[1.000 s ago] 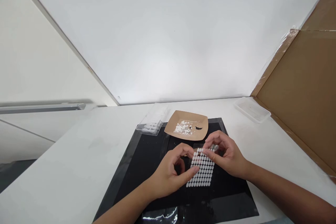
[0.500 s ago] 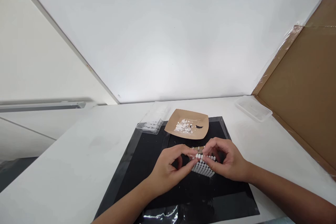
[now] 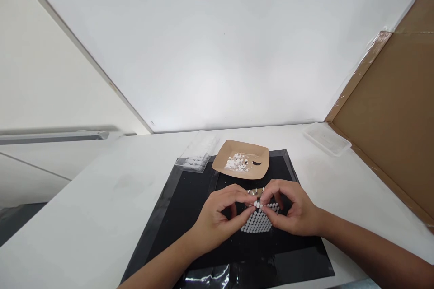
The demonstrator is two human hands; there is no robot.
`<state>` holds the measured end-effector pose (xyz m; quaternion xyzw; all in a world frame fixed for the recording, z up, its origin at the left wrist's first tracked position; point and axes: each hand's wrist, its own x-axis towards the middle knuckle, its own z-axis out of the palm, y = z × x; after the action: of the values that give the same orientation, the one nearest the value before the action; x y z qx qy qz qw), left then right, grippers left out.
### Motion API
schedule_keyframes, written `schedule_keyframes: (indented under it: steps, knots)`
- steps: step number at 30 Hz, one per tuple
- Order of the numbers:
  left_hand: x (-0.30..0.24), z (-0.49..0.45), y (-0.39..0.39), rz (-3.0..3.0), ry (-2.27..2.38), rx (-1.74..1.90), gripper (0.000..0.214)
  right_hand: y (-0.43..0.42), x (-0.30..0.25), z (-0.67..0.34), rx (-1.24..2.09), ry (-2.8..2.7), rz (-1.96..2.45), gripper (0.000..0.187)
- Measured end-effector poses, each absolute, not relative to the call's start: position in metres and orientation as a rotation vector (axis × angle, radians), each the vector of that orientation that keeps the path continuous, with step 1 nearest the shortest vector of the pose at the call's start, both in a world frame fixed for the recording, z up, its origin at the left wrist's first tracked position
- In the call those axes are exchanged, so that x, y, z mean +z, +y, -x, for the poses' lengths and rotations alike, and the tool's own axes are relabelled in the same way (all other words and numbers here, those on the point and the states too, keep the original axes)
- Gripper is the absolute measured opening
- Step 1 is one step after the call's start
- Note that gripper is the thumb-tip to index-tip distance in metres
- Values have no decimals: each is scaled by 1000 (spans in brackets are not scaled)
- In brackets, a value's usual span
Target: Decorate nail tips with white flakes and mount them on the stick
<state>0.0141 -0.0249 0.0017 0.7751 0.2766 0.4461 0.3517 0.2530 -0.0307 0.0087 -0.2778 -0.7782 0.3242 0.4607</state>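
Observation:
A beaded piece (image 3: 257, 222) made of close rows of small white oval beads hangs between my hands over the black mat. My left hand (image 3: 222, 210) pinches its upper edge with thumb and forefinger from the left. From the right, my right hand (image 3: 288, 205) has thumb and fingertips closed on the same edge, a few white beads showing between the two pinches. Just behind the fingertips a small tan part (image 3: 257, 192) with white tips sticks up, partly hidden. Whether a thread runs between my fingers is too fine to make out.
Beyond my hands, a tan cardboard tray (image 3: 222, 158) holds loose white beads, thin strands and a dark scrap. Left of it lies a clear compartment box (image 3: 200, 149) with white contents. A translucent shallow container (image 3: 327, 140) is at the right, near a cardboard wall (image 3: 389, 95). The black mat (image 3: 183, 198) covers the white table.
The beaded piece has turned slightly, its lower part swinging left and showing more of its face. Both hands keep their pinch, with the fingertips slightly shifted at the edge.

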Motion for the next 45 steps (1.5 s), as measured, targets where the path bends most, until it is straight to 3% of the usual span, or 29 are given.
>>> schedule_keyframes:
  steps: [45]
  knots:
    - [11, -14, -23, -1983, 740, 988, 9, -30, 6, -253, 1026, -1892, 701, 17]
